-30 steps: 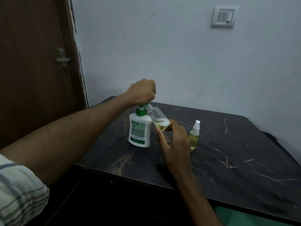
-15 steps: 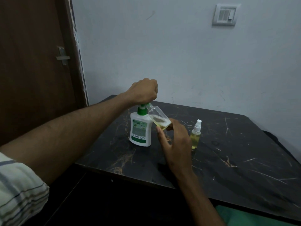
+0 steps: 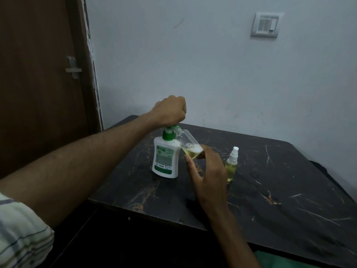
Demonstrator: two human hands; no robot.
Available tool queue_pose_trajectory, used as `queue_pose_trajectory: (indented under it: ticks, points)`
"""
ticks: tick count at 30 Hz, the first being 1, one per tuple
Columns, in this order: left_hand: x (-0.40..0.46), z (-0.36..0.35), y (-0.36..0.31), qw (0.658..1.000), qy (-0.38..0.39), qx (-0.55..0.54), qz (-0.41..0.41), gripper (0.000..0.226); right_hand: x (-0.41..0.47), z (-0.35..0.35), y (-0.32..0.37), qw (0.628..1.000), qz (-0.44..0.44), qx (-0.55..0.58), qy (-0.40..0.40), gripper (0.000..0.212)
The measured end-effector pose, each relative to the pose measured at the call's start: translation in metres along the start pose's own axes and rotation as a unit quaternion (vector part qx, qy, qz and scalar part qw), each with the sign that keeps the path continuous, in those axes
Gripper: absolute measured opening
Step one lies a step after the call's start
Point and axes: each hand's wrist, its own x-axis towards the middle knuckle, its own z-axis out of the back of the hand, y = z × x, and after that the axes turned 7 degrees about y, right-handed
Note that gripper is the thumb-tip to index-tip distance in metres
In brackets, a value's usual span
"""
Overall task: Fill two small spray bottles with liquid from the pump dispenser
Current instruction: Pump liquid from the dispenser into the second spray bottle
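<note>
A white pump dispenser (image 3: 165,157) with a green pump head stands on the dark marble-patterned table (image 3: 270,190). My left hand (image 3: 171,111) sits curled on top of the pump head, hiding the nozzle. My right hand (image 3: 207,171) holds a small clear bottle (image 3: 188,141) by its base, tilted with its open neck up against the pump spout; yellow liquid with foam lies in its lower end. A second small spray bottle (image 3: 231,165), with a white sprayer top and yellow liquid inside, stands upright on the table just right of my right hand.
A pale wall rises behind the table, with a switch plate (image 3: 265,25) at the upper right. A brown door (image 3: 38,84) with a metal handle stands at the left. The table's near edge runs diagonally below my right wrist.
Both hands and both bottles keep the same pose; my left fist shifts slightly on the pump head. The view has only drifted a little.
</note>
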Motion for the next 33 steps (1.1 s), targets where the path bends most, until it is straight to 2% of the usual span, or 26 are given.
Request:
queue_pose_trajectory:
  ticks: [10,19,33]
  points:
    - [-0.0014,0.0021,-0.0011,1.0,-0.006,0.012,-0.007,0.011,0.0011,-0.0023,-0.0002,1.0,0.001,-0.01,-0.002,0.039]
    - [-0.0014,0.0038,-0.0017,0.999,-0.002,0.035,-0.014,0.012,0.0006,-0.0028,0.0001,1.0,-0.002,-0.018,0.006,0.047]
    - [-0.001,-0.0014,0.0021,1.0,0.009,0.014,-0.002,0.009,0.0007,-0.0036,0.0012,1.0,-0.009,-0.015,0.011,0.048]
